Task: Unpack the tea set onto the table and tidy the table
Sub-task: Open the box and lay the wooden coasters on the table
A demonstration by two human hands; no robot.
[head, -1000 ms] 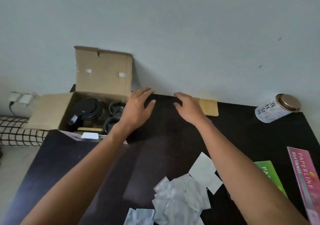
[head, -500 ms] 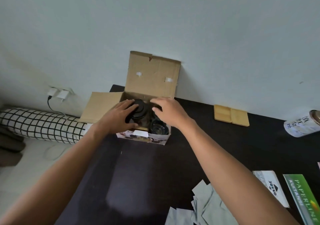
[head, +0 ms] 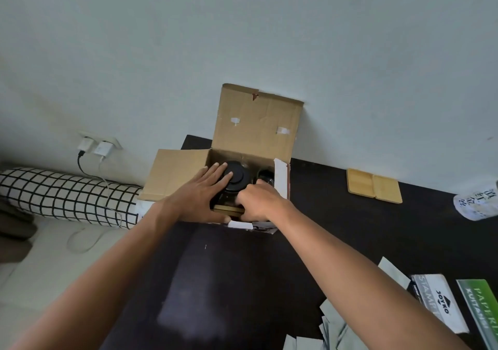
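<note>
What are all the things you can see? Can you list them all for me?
cardboard box: 1, brown, open, back of table
teapot: 1, black lid, inside box
cup: 1 seen, dark, inside box
table: 1, black
wooden coasters: 2, tan, by wall
tin: 1, white, right edge
paper scraps: several, pale
booklets: 2, white, green
bolster: 1, checked
chargers: 2, white
left hand: on teapot lid
right hand: curled inside box

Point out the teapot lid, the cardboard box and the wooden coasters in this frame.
teapot lid [head: 238, 177]: head view, on the black top of the lid inside the box.
cardboard box [head: 256, 123]: head view, on the raised rear flap.
wooden coasters [head: 373, 189]: head view, near the seam between the two tiles.
</note>
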